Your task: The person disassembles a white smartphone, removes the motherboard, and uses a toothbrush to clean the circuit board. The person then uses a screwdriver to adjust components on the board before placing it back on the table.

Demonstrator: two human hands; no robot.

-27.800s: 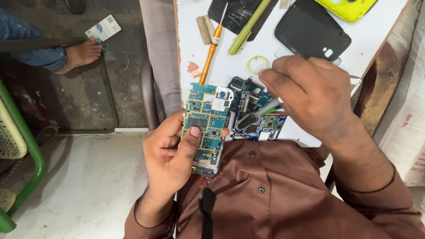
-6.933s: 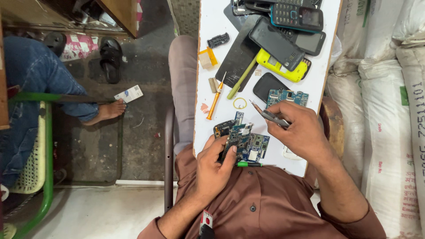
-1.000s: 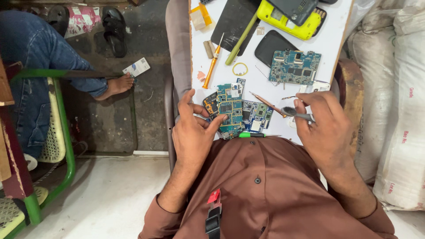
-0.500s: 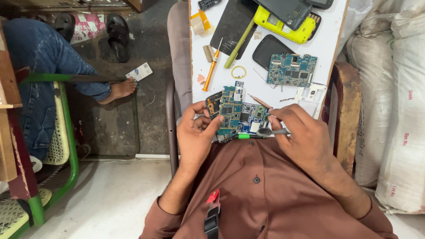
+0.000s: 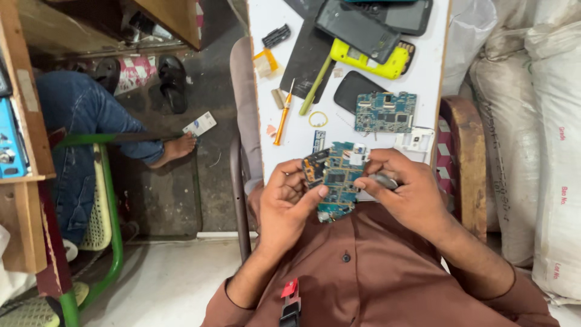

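A blue-green circuit board (image 5: pixel 338 180) with a dark part at its left end is held up at the near edge of the white table (image 5: pixel 427 79), in front of my brown shirt. My left hand (image 5: pixel 283 207) grips it from the left and below, thumb on its face. My right hand (image 5: pixel 404 192) pinches the board's right edge with fingertips, and a small grey metal piece (image 5: pixel 384 180) shows between its fingers. A second blue circuit board (image 5: pixel 385 112) lies on the table just beyond my right hand.
On the table lie an orange screwdriver (image 5: pixel 282 115), a green-handled tool (image 5: pixel 318 85), a yellow ring (image 5: pixel 318 118), a yellow phone (image 5: pixel 370 59) and dark phones (image 5: pixel 358 25). White sacks (image 5: pixel 544 121) stand right. A person in jeans (image 5: pixel 78 121) sits left on a green chair (image 5: pixel 110 212).
The board has come up off the table's edge into both hands. My right hand has moved left from beside the board onto its right edge.
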